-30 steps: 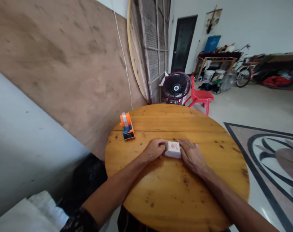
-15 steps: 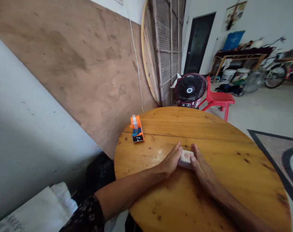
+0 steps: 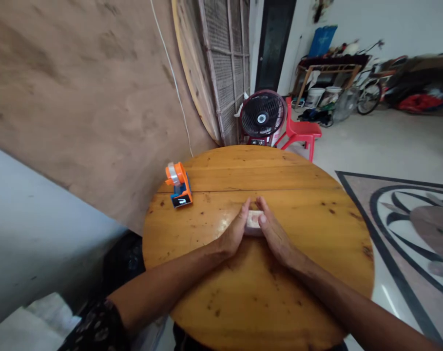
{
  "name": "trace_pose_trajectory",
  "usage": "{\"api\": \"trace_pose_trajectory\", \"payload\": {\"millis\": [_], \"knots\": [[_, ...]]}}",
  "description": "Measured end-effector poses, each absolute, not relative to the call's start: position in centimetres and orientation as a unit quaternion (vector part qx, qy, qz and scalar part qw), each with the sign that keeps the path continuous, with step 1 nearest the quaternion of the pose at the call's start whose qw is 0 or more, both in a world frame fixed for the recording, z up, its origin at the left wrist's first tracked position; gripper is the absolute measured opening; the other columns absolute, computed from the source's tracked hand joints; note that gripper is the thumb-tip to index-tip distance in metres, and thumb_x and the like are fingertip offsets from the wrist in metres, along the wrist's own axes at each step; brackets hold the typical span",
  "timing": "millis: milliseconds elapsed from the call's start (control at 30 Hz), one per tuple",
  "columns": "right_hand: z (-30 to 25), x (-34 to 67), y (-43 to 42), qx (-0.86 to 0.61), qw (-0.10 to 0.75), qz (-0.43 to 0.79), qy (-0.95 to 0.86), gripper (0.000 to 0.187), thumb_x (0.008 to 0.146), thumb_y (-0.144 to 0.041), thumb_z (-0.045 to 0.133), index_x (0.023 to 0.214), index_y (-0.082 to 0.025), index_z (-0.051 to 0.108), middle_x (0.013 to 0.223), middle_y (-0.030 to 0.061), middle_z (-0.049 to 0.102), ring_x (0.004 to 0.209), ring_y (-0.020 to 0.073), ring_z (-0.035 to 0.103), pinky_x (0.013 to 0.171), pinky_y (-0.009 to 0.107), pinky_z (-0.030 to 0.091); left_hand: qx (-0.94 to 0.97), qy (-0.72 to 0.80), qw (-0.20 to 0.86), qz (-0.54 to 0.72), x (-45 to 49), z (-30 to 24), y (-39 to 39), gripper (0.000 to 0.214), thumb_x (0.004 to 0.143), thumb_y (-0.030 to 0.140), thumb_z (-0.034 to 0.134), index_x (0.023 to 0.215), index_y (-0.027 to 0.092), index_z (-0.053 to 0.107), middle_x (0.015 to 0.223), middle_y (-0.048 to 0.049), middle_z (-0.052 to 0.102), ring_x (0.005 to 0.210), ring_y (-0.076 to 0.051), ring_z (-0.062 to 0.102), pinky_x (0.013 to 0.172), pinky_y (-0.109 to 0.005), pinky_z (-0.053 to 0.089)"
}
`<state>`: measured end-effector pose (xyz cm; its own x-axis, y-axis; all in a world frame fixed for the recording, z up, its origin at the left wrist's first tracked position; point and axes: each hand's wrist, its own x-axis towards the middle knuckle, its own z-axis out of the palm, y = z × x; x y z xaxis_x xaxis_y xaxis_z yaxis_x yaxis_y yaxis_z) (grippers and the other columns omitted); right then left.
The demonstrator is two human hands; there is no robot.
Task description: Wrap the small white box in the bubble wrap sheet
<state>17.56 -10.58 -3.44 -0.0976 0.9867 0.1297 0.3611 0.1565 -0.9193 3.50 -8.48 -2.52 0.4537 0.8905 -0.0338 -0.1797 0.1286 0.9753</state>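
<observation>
A small white box (image 3: 253, 220) with a faint pink mark lies on the round wooden table (image 3: 214, 302), near its middle. My left hand (image 3: 236, 233) presses against the box's left side with fingers straight and together. My right hand (image 3: 274, 234) presses against its right side the same way. The two hands' fingertips almost meet beyond the box, so most of the box is hidden between them. An orange and blue tape dispenser (image 3: 179, 185) stands at the table's far left edge, well apart from both hands.
A large plywood sheet (image 3: 78, 97) leans on the wall to the left. Beyond the table stand a black floor fan (image 3: 262, 117) and a red plastic chair (image 3: 299, 130). The tiled floor with a dark pattern (image 3: 407, 219) lies to the right.
My hands have closed in on the box from both sides, covering more of it, their fingertips now nearly touching beyond it. The camera has shifted; the tape dispenser has not moved.
</observation>
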Motion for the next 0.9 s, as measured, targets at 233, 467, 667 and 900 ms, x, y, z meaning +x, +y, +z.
{"api": "trace_pose_trajectory", "payload": {"millis": [233, 467, 667, 900], "knots": [[-3.7, 18.3, -10.0, -0.543, 0.532, 0.378, -0.528, 0.069, 0.092, -0.062, 0.024, 0.148, -0.022, 0.025, 0.156, 0.0057, 0.024, 0.143, 0.0219, 0.022, 0.118, 0.046, 0.016, 0.477, 0.359, 0.661, 0.454, 3.1, -1.5, -8.1, 0.063, 0.096, 0.055, 0.015, 0.15, 0.021, 0.02, 0.157, 0.0031, 0.011, 0.145, -0.014, 0.003, 0.12, -0.031, 0.001], [-3.8, 17.4, -10.9, -0.51, 0.44, 0.379, -0.635, 0.073, 0.092, -0.062, 0.028, 0.15, -0.019, 0.019, 0.156, 0.009, 0.021, 0.144, 0.0229, 0.019, 0.119, 0.046, 0.015, 0.482, 0.354, 0.691, 0.405, 3.7, -1.4, -9.0, 0.068, 0.094, 0.059, 0.021, 0.148, 0.018, 0.026, 0.157, -0.0007, 0.016, 0.146, -0.02, 0.009, 0.12, -0.035, 0.006], [-3.9, 17.5, -10.7, -0.492, 0.414, 0.386, -0.661, 0.074, 0.091, -0.063, 0.028, 0.151, -0.021, 0.015, 0.159, 0.0057, 0.011, 0.146, 0.0213, 0.011, 0.119, 0.046, 0.01, 0.495, 0.336, 0.696, 0.398, 3.7, -1.8, -9.0, 0.069, 0.095, 0.059, 0.017, 0.15, 0.018, 0.018, 0.157, -0.0009, 0.015, 0.146, -0.019, 0.011, 0.12, -0.035, 0.01], [-3.9, 18.2, -9.6, -0.52, 0.525, 0.382, -0.555, 0.068, 0.093, -0.063, 0.02, 0.149, -0.025, 0.018, 0.157, 0.0042, 0.02, 0.144, 0.0193, 0.019, 0.118, 0.045, 0.016, 0.494, 0.383, 0.649, 0.434, 3.2, -1.0, -7.7, 0.067, 0.095, 0.054, 0.003, 0.151, 0.017, 0.012, 0.159, -0.0005, 0.007, 0.146, -0.013, 0.006, 0.119, -0.029, 0.005]]}}
